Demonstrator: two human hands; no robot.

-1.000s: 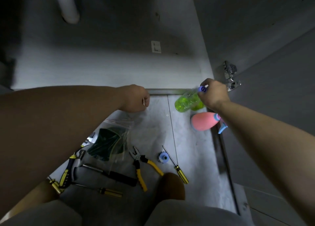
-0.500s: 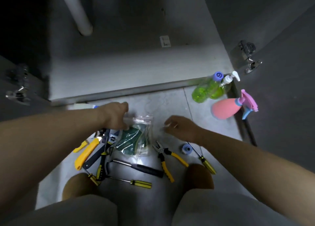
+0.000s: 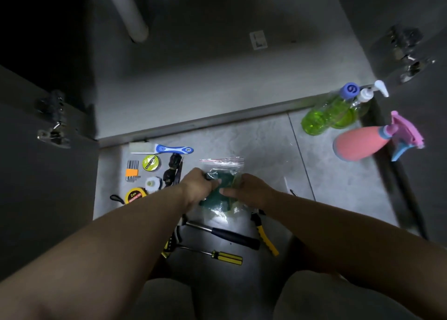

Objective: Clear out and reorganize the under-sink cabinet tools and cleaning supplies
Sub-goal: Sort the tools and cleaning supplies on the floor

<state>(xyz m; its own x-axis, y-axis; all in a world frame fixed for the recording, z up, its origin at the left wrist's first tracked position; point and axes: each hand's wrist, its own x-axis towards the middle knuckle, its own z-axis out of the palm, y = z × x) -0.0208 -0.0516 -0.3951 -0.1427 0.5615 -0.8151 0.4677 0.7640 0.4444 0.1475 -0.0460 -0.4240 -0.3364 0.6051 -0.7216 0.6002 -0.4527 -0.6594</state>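
A clear zip bag with dark green scouring pads inside lies on the tiled floor in front of the open cabinet. My left hand grips the bag's left side. My right hand holds its right side, thumb on the green pad. Below them lie a black-handled hammer, a yellow-handled screwdriver and yellow pliers. Two green bottles and a pink spray bottle lie at the right by the cabinet edge.
Left of the bag sit a blue-handled scraper, hex keys, a yellow-green tape roll, a white roll and a 2 m tape measure. A white drain pipe hangs in the cabinet. Both doors stand open; my knees fill the bottom.
My right hand left the green bottle and came down to the bag. Both hands now hold the bag together. The view has shifted left, showing more small tools.
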